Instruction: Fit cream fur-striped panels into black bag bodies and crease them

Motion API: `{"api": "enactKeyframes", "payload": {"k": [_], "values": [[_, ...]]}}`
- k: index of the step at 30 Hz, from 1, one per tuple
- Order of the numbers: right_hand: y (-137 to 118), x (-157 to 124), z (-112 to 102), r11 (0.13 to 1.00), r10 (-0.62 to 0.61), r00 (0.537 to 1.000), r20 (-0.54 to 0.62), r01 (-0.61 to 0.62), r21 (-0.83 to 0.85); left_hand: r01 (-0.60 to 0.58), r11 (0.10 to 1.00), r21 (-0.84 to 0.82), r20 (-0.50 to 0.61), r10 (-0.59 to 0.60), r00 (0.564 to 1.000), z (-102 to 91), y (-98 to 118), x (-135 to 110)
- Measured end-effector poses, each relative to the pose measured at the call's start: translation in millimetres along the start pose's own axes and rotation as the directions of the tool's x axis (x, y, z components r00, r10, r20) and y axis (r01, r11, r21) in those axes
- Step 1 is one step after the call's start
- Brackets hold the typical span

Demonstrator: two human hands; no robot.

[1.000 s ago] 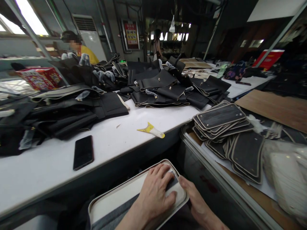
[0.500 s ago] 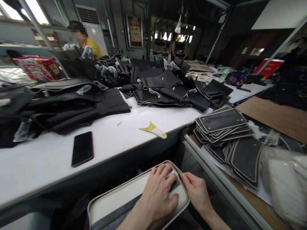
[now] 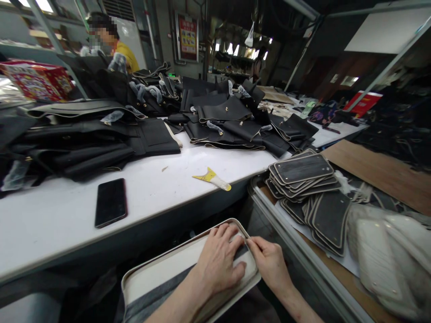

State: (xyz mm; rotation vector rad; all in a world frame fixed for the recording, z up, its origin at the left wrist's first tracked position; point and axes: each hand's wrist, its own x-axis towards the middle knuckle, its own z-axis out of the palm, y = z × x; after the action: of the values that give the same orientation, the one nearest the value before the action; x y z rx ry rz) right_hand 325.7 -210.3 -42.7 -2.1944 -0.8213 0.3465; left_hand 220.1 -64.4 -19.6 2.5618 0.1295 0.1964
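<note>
Left hand (image 3: 220, 256): fingers loosely spread, laid on the inner face of a shallow rimmed piece (image 3: 164, 273), cream with a dark grey band; grasping nothing.
Right hand (image 3: 268, 260): thumb and fingers closed in a pinch on the same piece's rim, at the corner just beside the left fingertips. Piece lies beneath the left hand, extending leftward from the right.
White table (image 3: 60, 224): beyond both hands.
Yellow-and-white piece (image 3: 215, 178): on it, ahead of the left hand.
Phone (image 3: 110, 202): left of both hands, screen dark.
Pale-edged dark panels (image 3: 303, 169): stacked, right of and beyond the right hand.
Black pieces (image 3: 225, 110): heaped, farthest ahead.
</note>
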Motion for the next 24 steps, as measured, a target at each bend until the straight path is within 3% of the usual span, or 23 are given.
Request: {"api": "enactKeyframes", "payload": {"k": [8, 16, 24], "values": [[-10, -11, 10, 0.997, -0.02, 0.999, -0.04, 0.017, -0.077, -0.004, 0.999, -0.043, -0.043, 0.002, 0.999, 5.0, 0, -6], [-3, -28, 20, 0.981, -0.059, 0.996, -0.066, 0.046, -0.187, -0.042, 0.998, -0.053, -0.034, 0.04, 0.999, 6.0, -4, -3], [5, -31, 21, 0.984, -0.133, 0.983, -0.125, 0.115, -0.137, -0.073, 0.997, -0.024, -0.013, 0.073, 0.997, 6.3, -9, -4]]}}
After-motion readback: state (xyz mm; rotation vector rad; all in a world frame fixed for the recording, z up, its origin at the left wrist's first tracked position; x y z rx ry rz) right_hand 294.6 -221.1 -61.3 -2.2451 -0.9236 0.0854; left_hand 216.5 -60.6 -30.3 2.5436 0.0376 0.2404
